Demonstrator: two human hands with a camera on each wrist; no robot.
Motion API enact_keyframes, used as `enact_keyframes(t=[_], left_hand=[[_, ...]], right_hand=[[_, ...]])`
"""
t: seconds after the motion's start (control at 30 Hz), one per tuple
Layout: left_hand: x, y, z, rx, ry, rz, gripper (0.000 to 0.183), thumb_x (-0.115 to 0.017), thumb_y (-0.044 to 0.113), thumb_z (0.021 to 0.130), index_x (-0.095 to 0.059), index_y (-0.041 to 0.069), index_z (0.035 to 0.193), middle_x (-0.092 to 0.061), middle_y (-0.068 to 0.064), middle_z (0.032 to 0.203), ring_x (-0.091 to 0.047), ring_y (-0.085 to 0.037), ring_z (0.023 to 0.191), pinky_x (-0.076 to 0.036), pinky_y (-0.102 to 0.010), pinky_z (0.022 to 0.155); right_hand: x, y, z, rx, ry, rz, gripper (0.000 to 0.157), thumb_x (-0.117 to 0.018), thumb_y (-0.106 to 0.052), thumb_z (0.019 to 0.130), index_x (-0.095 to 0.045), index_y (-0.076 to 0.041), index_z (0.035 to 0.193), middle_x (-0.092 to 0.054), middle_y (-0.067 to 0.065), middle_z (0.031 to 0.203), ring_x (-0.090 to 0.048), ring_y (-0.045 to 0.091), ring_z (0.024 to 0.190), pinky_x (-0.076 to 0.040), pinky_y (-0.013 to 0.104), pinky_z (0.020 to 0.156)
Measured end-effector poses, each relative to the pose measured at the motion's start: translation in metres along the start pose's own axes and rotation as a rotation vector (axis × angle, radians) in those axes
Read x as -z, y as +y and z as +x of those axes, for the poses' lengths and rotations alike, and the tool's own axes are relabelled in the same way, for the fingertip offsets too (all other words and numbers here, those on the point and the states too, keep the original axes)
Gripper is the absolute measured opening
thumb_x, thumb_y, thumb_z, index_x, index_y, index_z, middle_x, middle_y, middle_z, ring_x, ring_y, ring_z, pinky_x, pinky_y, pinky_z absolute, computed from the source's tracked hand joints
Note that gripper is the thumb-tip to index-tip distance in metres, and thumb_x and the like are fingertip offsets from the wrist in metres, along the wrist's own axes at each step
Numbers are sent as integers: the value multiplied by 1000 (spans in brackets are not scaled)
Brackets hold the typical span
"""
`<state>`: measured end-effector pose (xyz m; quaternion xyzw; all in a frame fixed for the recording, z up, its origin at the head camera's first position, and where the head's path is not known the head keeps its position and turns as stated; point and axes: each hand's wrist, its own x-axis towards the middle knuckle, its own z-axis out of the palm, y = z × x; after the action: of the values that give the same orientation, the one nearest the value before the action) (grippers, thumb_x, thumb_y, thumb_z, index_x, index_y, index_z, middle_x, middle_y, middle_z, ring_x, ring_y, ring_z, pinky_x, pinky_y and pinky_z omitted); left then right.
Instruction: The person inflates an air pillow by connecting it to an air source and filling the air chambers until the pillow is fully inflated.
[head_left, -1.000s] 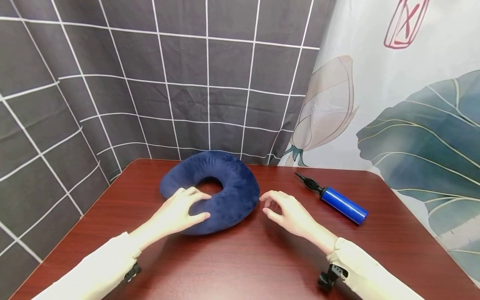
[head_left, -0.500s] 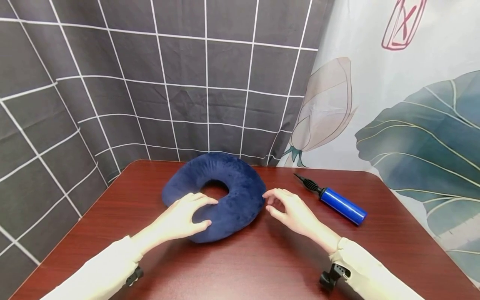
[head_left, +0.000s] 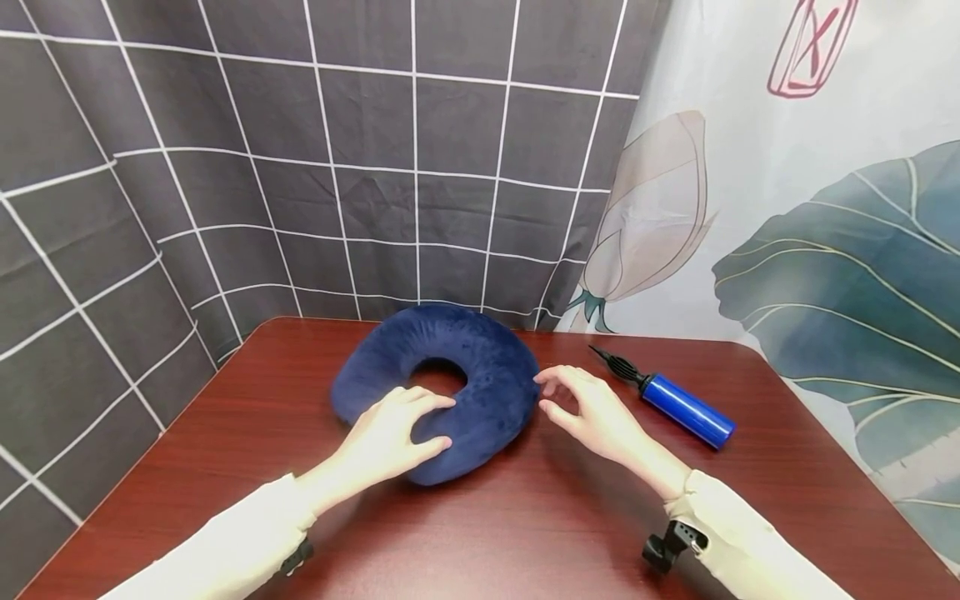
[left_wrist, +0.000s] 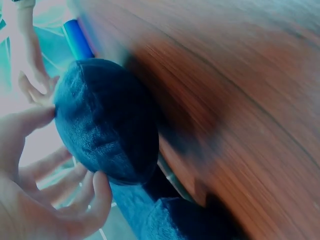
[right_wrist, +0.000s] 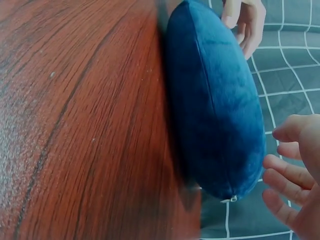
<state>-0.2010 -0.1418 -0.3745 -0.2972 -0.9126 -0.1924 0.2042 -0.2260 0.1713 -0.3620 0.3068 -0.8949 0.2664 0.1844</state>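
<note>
A dark blue plush U-shaped neck pillow lies on the brown table, its curve toward the back and right. My left hand rests on the pillow's near left arm, thumb and fingers spread over the top. In the left wrist view, the fingertips lie against the rounded end of the pillow. My right hand is at the pillow's right edge with loosely bent fingers. Its fingertips sit very close to the plush side; whether they touch is unclear. The right wrist view shows a zipper pull on the pillow's seam.
A blue hand pump with a black nozzle lies on the table to the right of my right hand. Behind the table hangs a dark grey curtain with white grid lines. A printed floral cloth hangs at the right.
The neck pillow has shifted to the right and slightly turned, with my left hand moving right along with it. My right hand has edged a little right too. The pump stays put.
</note>
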Motion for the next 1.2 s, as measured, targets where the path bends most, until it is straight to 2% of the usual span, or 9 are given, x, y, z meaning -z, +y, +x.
enact_keyframes(t=[0.33, 0.43, 0.63, 0.87, 1.0, 1.2], left_hand=[[-9, 16, 6, 44, 12, 22, 46, -78, 45, 79, -68, 26, 121, -68, 5, 113, -62, -18, 104, -54, -38, 84], [-11, 18, 7, 23, 4, 5, 47, -76, 45, 81, -67, 25, 123, -67, 3, 113, -61, -19, 106, -54, -38, 85], [-12, 20, 7, -40, -1, -67, 46, -78, 35, 82, -68, 18, 124, -67, -1, 116, -61, -22, 109, -52, -43, 91], [-12, 19, 8, -67, -5, -72, 45, -79, 32, 81, -68, 17, 122, -66, -2, 116, -62, -22, 109, -52, -44, 90], [-11, 17, 9, -73, -12, -107, 43, -79, 30, 81, -69, 17, 121, -66, -2, 116, -62, -20, 107, -52, -39, 90], [-4, 13, 11, -46, -40, -266, 37, -78, 25, 82, -70, 18, 117, -66, -1, 112, -62, -16, 96, -52, -21, 72]], right_hand=[[-1, 0, 1, 0, 15, -28, 32, -73, -15, 88, -63, -13, 119, -67, -2, 99, -62, 14, 96, -52, 37, 87], [-3, -2, 1, -15, 30, -38, 31, -72, -15, 89, -64, -13, 119, -67, 0, 105, -62, 17, 98, -53, 38, 88], [-9, -7, 2, -44, 54, -68, 31, -70, -20, 91, -66, -16, 121, -66, 0, 118, -61, 21, 108, -52, 41, 92], [-16, -14, 6, -104, 44, -102, 37, -71, -31, 90, -64, -22, 125, -61, 0, 126, -57, 21, 116, -53, 43, 93], [-23, -17, 8, -131, 13, -112, 41, -70, -39, 90, -63, -23, 128, -59, 1, 127, -57, 21, 116, -53, 43, 91], [-29, -18, 8, -126, 36, -147, 45, -71, -43, 88, -64, -23, 128, -59, 2, 126, -60, 23, 112, -55, 43, 88]])
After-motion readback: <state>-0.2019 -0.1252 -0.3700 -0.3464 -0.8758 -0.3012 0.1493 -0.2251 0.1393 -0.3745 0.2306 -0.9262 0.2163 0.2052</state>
